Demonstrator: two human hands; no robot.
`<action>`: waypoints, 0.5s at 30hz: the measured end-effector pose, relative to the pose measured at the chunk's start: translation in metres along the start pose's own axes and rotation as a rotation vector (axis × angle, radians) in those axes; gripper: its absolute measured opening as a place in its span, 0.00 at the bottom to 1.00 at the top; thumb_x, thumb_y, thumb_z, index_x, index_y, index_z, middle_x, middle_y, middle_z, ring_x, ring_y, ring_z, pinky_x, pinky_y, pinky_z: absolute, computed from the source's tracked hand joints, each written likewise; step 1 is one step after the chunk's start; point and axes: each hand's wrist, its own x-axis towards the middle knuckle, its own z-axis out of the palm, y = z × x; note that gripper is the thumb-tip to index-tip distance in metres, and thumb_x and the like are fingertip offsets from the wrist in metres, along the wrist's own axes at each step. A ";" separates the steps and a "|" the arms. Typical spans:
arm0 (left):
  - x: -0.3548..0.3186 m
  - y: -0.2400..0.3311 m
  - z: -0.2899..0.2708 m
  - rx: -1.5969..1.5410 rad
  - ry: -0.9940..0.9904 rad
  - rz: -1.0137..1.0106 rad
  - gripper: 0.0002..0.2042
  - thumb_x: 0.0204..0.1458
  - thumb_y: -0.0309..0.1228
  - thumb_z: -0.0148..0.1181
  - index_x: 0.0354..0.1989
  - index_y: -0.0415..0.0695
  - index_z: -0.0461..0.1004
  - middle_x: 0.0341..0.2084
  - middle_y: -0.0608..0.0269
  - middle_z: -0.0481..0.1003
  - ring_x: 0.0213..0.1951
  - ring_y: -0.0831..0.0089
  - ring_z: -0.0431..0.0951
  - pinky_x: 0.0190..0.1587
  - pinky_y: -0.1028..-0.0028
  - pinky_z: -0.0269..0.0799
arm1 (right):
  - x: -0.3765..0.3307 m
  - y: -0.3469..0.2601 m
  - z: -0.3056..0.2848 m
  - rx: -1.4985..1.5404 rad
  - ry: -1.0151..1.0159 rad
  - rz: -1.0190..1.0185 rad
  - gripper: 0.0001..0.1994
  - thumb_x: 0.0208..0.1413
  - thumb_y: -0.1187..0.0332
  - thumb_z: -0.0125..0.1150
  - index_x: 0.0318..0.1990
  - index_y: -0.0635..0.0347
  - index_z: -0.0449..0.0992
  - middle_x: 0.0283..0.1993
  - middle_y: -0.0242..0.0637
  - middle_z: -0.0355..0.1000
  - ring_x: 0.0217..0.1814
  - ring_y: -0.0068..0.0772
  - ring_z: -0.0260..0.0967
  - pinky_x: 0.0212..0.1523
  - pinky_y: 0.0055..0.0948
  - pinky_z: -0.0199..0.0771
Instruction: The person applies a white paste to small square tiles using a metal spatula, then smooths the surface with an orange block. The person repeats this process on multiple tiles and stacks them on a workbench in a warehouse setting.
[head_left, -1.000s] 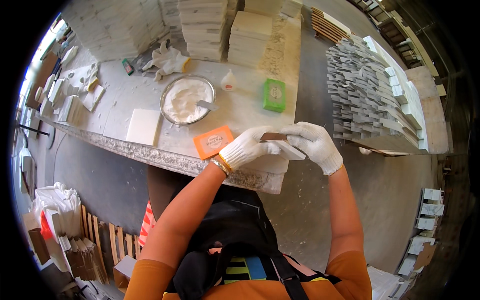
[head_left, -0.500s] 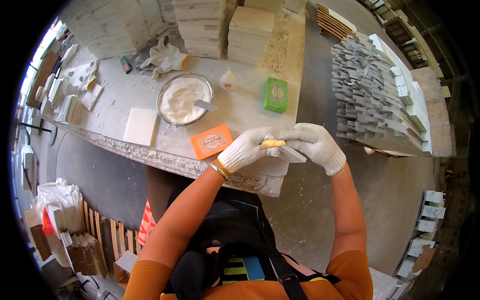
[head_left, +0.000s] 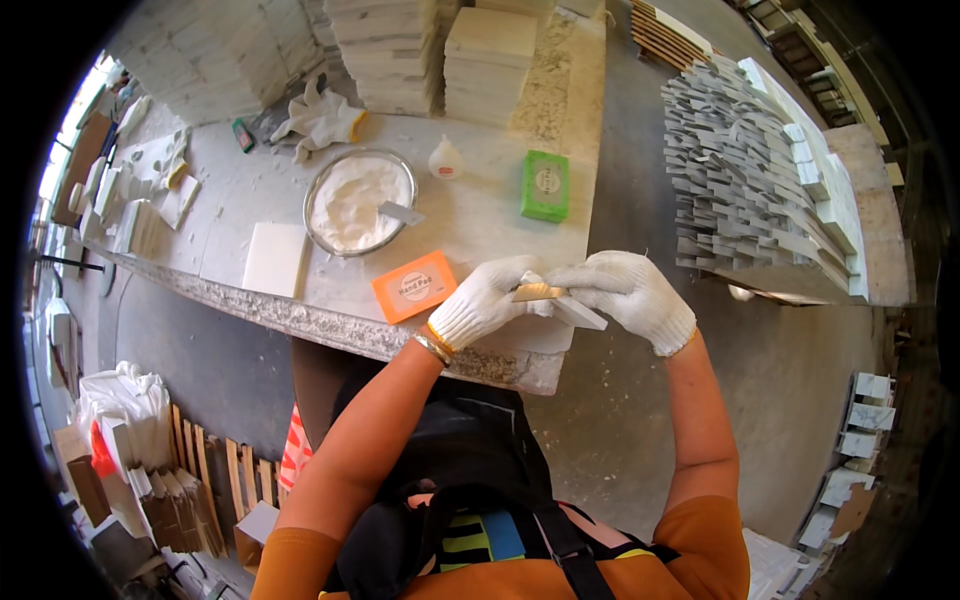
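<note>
Both my hands wear white knit gloves and meet over the front right corner of the table. My left hand (head_left: pixel 484 302) is closed, its fingertips gripping the near end of a small white stone tile (head_left: pixel 581 314). From the other side my right hand (head_left: pixel 632 296) has its fingers bent over the same tile, whose corner sticks out below them. A thin yellow strip (head_left: pixel 538 292), perhaps sandpaper, shows between the fingertips of the two hands; which hand pinches it is hard to tell. Left of my left hand lies an orange hand pad box (head_left: pixel 414 287).
On the stone table (head_left: pixel 470 215) are a metal bowl of white paste (head_left: pixel 360 203) with a scraper (head_left: pixel 401 212), a white squeeze bottle (head_left: pixel 445 160), a green box (head_left: pixel 545 186), a white tile (head_left: pixel 275 259) and loose gloves (head_left: pixel 318 120). Tile stacks (head_left: pixel 488 70) stand behind; grey strips (head_left: pixel 730 170) are piled right.
My hands stay together on the tile, which has tilted slightly. The table and its things have shifted a little left in the picture.
</note>
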 end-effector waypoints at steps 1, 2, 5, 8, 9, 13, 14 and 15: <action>0.000 0.000 0.001 -0.052 -0.004 -0.021 0.05 0.58 0.26 0.62 0.39 0.40 0.78 0.31 0.64 0.78 0.35 0.76 0.75 0.43 0.74 0.72 | -0.001 0.004 0.002 0.012 0.013 -0.012 0.16 0.52 0.74 0.65 0.50 0.52 0.84 0.40 0.39 0.80 0.39 0.40 0.77 0.42 0.34 0.75; 0.000 0.000 0.002 -0.104 -0.009 -0.042 0.05 0.58 0.27 0.62 0.39 0.40 0.78 0.31 0.63 0.78 0.35 0.76 0.75 0.43 0.73 0.72 | -0.002 0.005 0.003 0.023 0.026 -0.025 0.16 0.52 0.73 0.65 0.50 0.52 0.84 0.39 0.39 0.80 0.39 0.40 0.77 0.42 0.34 0.75; 0.000 0.001 0.001 -0.105 -0.034 -0.084 0.05 0.56 0.24 0.62 0.39 0.39 0.78 0.32 0.63 0.78 0.36 0.75 0.76 0.44 0.73 0.73 | -0.004 0.001 -0.002 -0.060 -0.020 -0.007 0.17 0.52 0.74 0.65 0.51 0.52 0.84 0.40 0.39 0.80 0.37 0.39 0.76 0.41 0.33 0.74; -0.001 -0.007 0.003 -0.121 -0.001 -0.063 0.05 0.55 0.22 0.61 0.39 0.38 0.77 0.31 0.64 0.78 0.36 0.77 0.76 0.44 0.73 0.74 | -0.011 -0.006 -0.005 -0.059 0.023 0.025 0.17 0.52 0.74 0.64 0.51 0.53 0.83 0.38 0.38 0.80 0.36 0.37 0.75 0.41 0.31 0.74; -0.002 -0.011 0.005 -0.142 0.022 -0.047 0.05 0.55 0.21 0.61 0.39 0.38 0.77 0.31 0.65 0.78 0.36 0.77 0.76 0.43 0.74 0.74 | -0.013 -0.008 -0.008 -0.052 0.007 0.092 0.17 0.52 0.74 0.64 0.51 0.54 0.83 0.38 0.38 0.79 0.36 0.36 0.74 0.41 0.30 0.74; -0.002 -0.008 0.005 -0.129 0.005 -0.101 0.11 0.53 0.32 0.69 0.39 0.40 0.78 0.30 0.58 0.78 0.35 0.68 0.76 0.42 0.69 0.73 | -0.031 -0.015 -0.014 0.024 0.038 0.298 0.16 0.53 0.75 0.64 0.50 0.58 0.83 0.37 0.36 0.78 0.35 0.32 0.73 0.41 0.28 0.74; -0.001 -0.011 0.006 -0.120 0.006 -0.108 0.12 0.52 0.33 0.69 0.39 0.40 0.78 0.30 0.58 0.78 0.35 0.67 0.76 0.43 0.69 0.73 | -0.032 -0.015 -0.014 0.053 0.064 0.326 0.16 0.53 0.75 0.64 0.50 0.58 0.83 0.37 0.36 0.78 0.36 0.31 0.73 0.41 0.28 0.73; -0.001 -0.014 0.006 -0.110 0.007 -0.116 0.12 0.52 0.34 0.70 0.40 0.41 0.78 0.31 0.57 0.78 0.35 0.66 0.76 0.43 0.68 0.73 | -0.030 -0.015 -0.014 0.078 0.079 0.317 0.15 0.53 0.75 0.64 0.50 0.59 0.83 0.37 0.36 0.78 0.36 0.31 0.73 0.41 0.28 0.74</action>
